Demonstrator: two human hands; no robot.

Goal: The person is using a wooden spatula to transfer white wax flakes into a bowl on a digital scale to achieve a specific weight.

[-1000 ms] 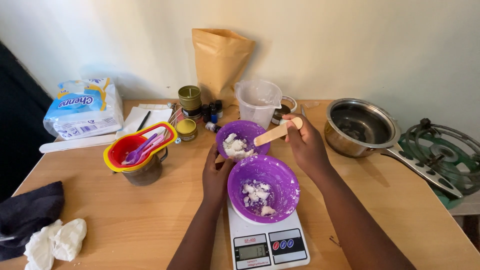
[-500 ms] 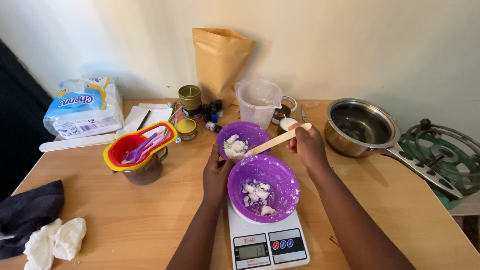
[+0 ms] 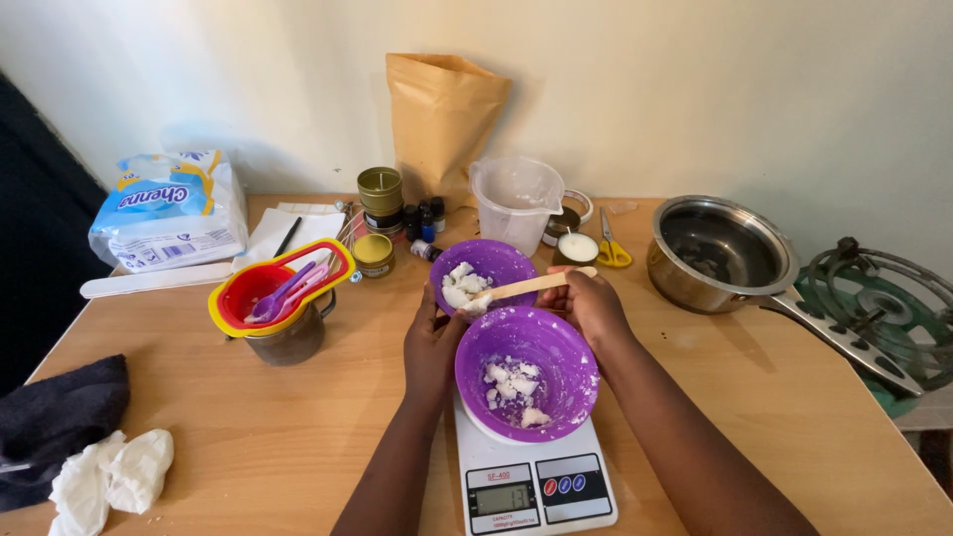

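**Mia:** What is the right hand [image 3: 594, 306] doing?

**Sam:** It is closed around a flat wooden stick [image 3: 529, 287]. The tip of the stick is in the small purple bowl [image 3: 486, 278], touching the white lumps [image 3: 459, 286] in there.

**Mia:** And the left hand [image 3: 432, 342]?

**Sam:** It sits between the two bowls. Its fingers curl against the side of the small purple bowl and hold it.

**Mia:** Where is the other bowl?

**Sam:** The big purple bowl [image 3: 528, 372] is closer to the person. It stands on a white kitchen scale [image 3: 534, 486] on the wooden table [image 3: 248, 437]. It has some white lumps in it too.

**Mia:** What else is on the table?

**Sam:** On the left is a stack of red and yellow cups [image 3: 281, 288] with purple spoons inside. Behind the bowls are a clear plastic jug [image 3: 516, 201] and a brown paper bag [image 3: 442, 119]. On the right is a shiny metal pot [image 3: 720, 250]. Yellow scissors [image 3: 611, 248] lie near the jug. A white cloth [image 3: 111, 474] is at the near left corner.
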